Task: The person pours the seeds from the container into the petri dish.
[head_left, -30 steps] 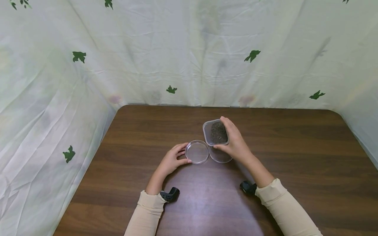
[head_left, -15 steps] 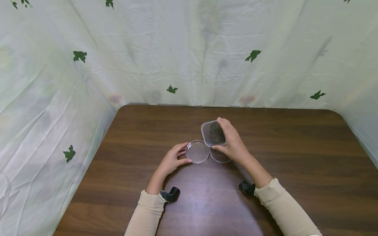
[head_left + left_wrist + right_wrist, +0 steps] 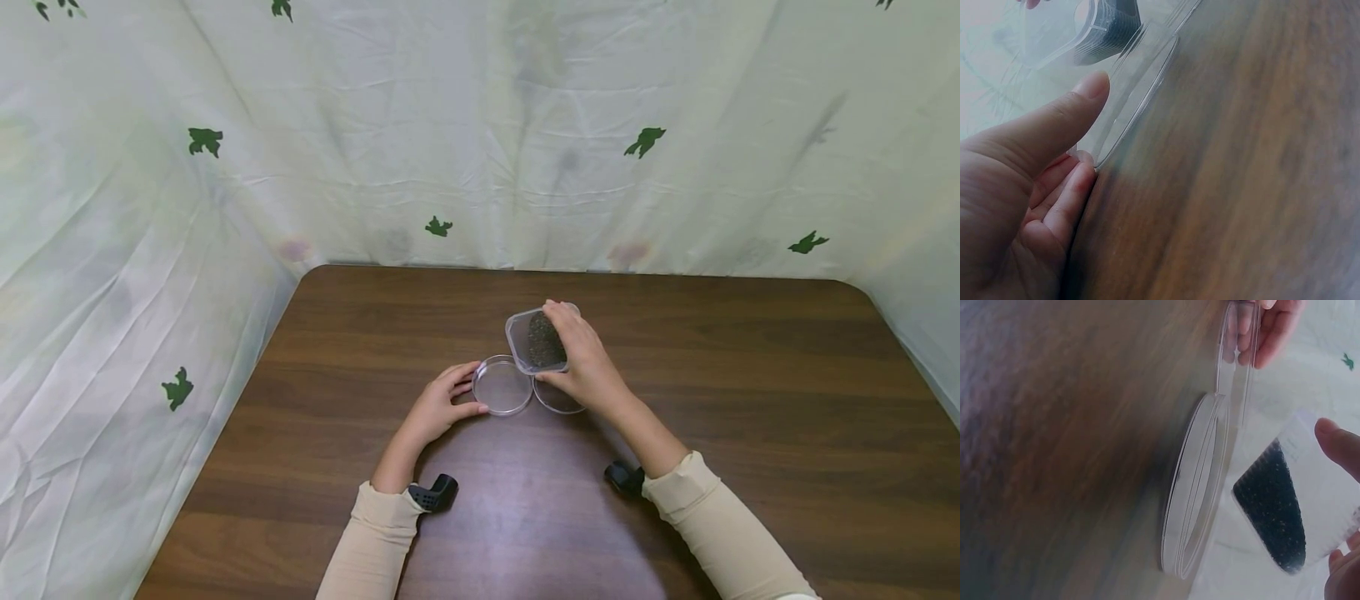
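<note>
Your right hand (image 3: 588, 362) grips a clear, square plastic container with rounded corners (image 3: 519, 340), thumb on the near side and fingers round the far side, clamped on its walls. You have it tilted to the left, raised off the brown wood-grain table (image 3: 750, 417), and the dark, fine granules (image 3: 546, 342) inside are heaped toward one side. Seen from your head, its lower edge overlaps the rims of two dishes below.

Your left hand (image 3: 438, 406) curves round the outer edge of a clear, round, shallow dish (image 3: 502, 386), thumb at the near side and fingers at the far side, spread apart with the rim between them. From the left wrist the thumb partly covers that rim, so how firmly you press is hard to judge.

Just beside it, on the right, a second clear round dish (image 3: 558, 398) rests on the table, partly hidden by your right hand and the container; from the right wrist its wall shows several rim lines.

You wear cream sleeves (image 3: 375, 542) and a black wrist device (image 3: 435, 493) on each arm. Behind the table hangs a pale cloth (image 3: 487, 125) with dark green, bird-like shapes (image 3: 645, 142).
</note>
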`<state>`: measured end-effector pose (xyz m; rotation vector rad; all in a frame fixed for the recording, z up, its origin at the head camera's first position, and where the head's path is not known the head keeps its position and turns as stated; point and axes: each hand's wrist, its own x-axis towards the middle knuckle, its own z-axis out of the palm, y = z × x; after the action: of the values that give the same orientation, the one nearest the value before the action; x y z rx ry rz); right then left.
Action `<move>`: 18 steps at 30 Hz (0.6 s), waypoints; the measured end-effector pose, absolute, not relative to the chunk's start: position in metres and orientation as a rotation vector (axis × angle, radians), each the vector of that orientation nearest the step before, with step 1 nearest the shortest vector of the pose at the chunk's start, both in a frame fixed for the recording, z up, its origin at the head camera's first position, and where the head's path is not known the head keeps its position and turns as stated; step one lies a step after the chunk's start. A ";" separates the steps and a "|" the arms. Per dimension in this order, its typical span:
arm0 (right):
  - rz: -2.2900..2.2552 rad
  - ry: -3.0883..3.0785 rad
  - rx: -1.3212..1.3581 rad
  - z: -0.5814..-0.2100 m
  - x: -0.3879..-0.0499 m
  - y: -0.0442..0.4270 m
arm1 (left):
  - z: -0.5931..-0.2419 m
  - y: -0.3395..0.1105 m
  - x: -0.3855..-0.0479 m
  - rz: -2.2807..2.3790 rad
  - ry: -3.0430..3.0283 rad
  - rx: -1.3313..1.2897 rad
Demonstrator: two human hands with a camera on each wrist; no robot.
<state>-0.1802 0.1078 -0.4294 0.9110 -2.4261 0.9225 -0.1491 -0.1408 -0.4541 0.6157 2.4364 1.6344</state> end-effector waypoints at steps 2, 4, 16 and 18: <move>0.921 -2.411 0.926 -0.430 -0.181 0.107 | -0.455 -0.141 -0.149 1.642 2.438 0.630; 0.918 -2.393 0.942 -0.430 -0.181 0.106 | -0.455 -0.141 -0.150 1.651 2.438 0.641; 0.851 -2.381 0.995 -0.430 -0.181 0.103 | -0.473 -0.143 -0.156 1.655 2.472 0.648; 0.829 -2.379 1.004 -0.430 -0.180 0.103 | -0.482 -0.145 -0.159 1.655 2.480 0.635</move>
<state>-0.1804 0.1027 -0.4297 1.0040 -2.3793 0.8291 -0.1594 -0.1449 -0.4816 0.6354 2.4796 1.6553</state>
